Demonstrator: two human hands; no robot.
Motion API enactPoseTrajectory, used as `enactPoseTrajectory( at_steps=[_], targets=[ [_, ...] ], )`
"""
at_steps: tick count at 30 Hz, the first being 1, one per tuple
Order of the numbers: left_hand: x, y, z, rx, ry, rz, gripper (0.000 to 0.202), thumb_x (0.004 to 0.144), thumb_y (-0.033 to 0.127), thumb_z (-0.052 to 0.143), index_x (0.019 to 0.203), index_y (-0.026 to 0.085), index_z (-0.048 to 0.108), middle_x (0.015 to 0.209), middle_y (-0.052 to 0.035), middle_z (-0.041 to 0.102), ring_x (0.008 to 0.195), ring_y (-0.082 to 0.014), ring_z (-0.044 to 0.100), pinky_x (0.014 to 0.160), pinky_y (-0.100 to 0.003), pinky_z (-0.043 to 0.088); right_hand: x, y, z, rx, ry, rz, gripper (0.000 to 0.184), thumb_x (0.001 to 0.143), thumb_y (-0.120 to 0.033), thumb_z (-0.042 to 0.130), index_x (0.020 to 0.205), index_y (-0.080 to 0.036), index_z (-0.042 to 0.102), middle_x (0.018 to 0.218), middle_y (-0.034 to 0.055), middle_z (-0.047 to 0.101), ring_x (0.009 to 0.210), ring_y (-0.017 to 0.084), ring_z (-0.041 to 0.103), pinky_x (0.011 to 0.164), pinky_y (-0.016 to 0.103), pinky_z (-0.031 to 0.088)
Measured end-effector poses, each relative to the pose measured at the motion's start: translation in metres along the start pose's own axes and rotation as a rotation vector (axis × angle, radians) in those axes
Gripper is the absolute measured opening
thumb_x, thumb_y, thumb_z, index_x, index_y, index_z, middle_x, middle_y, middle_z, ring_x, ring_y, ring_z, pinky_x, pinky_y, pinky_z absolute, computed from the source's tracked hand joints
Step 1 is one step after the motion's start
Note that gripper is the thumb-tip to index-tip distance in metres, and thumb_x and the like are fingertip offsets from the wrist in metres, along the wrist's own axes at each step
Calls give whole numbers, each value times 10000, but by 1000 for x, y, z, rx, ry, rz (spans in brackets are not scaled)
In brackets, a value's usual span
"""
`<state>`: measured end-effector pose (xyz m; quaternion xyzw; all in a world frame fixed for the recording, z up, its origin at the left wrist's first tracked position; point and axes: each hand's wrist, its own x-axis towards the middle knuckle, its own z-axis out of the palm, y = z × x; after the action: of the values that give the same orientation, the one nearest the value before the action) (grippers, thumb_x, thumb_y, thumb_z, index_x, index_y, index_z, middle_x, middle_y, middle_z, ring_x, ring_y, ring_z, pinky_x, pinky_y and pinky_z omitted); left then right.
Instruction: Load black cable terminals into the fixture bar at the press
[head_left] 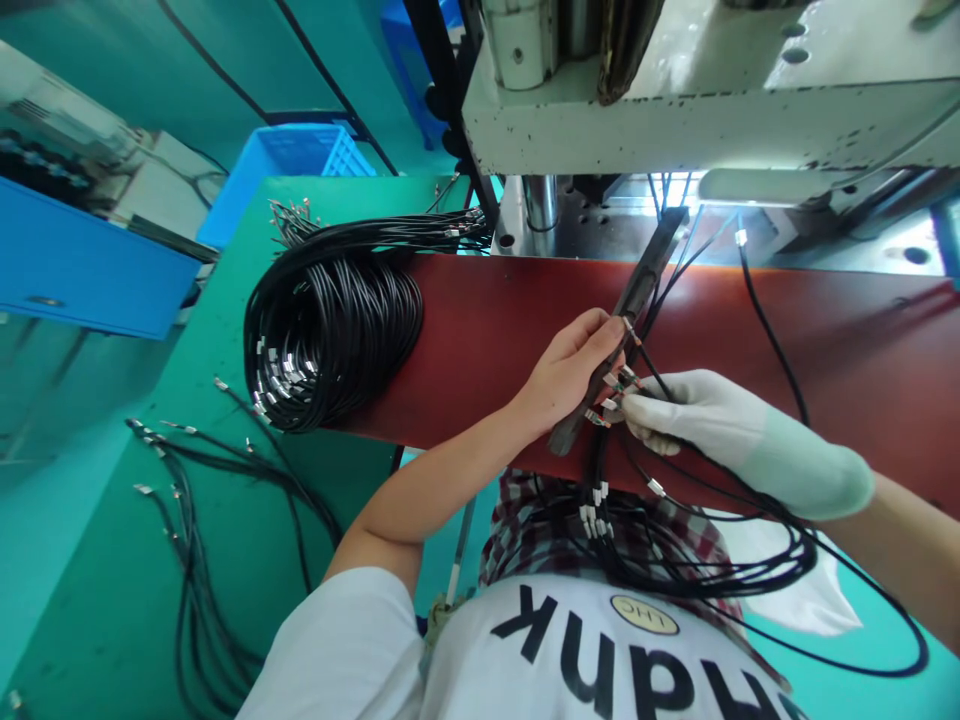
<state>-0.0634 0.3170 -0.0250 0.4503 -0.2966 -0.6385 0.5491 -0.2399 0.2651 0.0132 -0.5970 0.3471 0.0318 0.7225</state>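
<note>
Red board [480,330] below press [675,110]: left hand [574,370] closed round dark bar [645,275], bar's middle hidden; gloved right hand [697,415] pinching cable ends [609,405], fingertips obscured. Coil [330,330] lies left, far edge cut off.

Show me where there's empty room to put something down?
Bare red board lies right of the gloved right hand, and between the left hand, holding a dark bar, and the cable coil. Crowded: the cables under both hands.

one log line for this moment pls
left hand: grips dark bar | right hand, gloved: pinches cable ends at bar | cable coil: red board left end | loose cables: green table
</note>
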Motion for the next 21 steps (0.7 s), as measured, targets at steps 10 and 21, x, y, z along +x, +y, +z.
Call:
enactPoseTrajectory(
  at_steps=[10,21],
  targets=[
    [-2,0,4,-25,41,4,356,901,518,628,828,190,509,656,47,494,514,-52,446,475,-170,371,2,-5,9,-85,202,-23,314,858,-495,721,970,-202,719,1004,30,698,954,232,619,776,292,497],
    [-3,-6,0,25,76,39,368,912,542,612,844,183,568,704,24,563,543,-59,473,499,-175,391,9,-9,21,-49,267,-71,157,861,-344,686,862,-188,668,842,0,621,881,192,614,749,273,482]
  ],
)
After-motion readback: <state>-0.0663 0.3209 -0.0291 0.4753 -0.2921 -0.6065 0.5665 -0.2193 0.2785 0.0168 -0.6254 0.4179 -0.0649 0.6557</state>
